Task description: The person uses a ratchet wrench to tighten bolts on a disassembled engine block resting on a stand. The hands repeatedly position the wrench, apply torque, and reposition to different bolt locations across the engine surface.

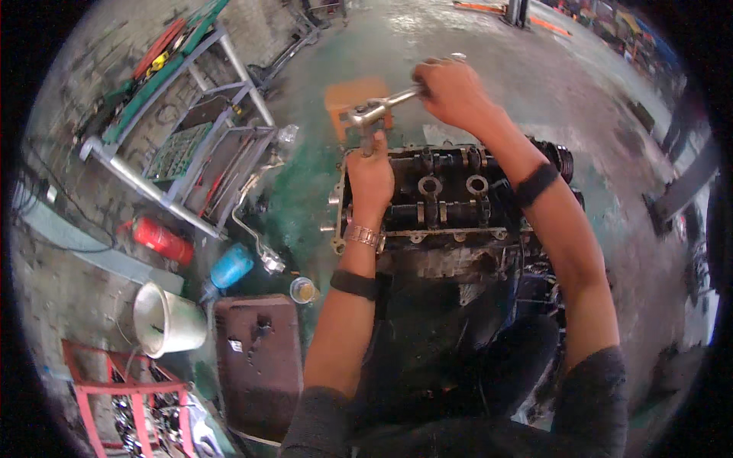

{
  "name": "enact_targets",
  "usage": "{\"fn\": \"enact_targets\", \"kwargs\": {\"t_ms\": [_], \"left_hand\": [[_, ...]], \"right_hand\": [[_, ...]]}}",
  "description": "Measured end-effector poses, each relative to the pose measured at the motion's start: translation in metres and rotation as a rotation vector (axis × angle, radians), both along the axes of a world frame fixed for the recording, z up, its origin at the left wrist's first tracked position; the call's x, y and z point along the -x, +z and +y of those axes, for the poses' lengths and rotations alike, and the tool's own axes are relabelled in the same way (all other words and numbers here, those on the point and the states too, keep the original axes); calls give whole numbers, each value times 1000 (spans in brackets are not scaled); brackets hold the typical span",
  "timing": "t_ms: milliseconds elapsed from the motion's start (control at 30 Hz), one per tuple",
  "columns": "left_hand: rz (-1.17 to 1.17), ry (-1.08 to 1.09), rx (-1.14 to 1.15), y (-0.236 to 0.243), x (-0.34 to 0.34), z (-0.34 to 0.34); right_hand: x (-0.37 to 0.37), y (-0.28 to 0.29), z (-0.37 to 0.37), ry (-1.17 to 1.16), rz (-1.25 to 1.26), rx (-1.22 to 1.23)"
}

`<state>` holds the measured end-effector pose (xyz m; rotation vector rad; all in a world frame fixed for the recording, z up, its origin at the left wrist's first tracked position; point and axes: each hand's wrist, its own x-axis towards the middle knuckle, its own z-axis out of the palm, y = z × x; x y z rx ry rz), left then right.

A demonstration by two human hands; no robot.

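Note:
Both my hands are on a chrome socket wrench above an open engine cylinder head. My left hand is closed round the short upright piece below the wrench's head, thumb pointing up, over the left end of the engine. My right hand grips the far end of the handle, raised higher and to the right. Dark shafts, caps and two round rings show on the engine. An orange box lies on the floor behind the wrench.
At the left stand a metal tool trolley, a red extinguisher, a blue jug and a white bucket. Nearer are a brown tray, a small cup and a red rack. A grey post is at the right.

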<state>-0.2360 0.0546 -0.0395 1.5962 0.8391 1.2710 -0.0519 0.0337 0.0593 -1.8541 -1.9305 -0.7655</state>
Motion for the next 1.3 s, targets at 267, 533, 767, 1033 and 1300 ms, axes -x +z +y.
{"fn": "enact_targets", "kwargs": {"t_ms": [267,533,767,1033,1300], "left_hand": [[-152,-124,211,0,3,-1],[-229,-282,307,5,14,-2],[-222,-317,355,1,13,4],[-269,-294,376,1,12,3],[-233,-260,387,3,8,5]], "right_hand": [[39,-11,109,482,10,-253],[56,-7,114,495,130,-168],[49,0,99,353,139,-39],[50,-1,91,254,199,-23],[41,6,71,68,106,20]]}}
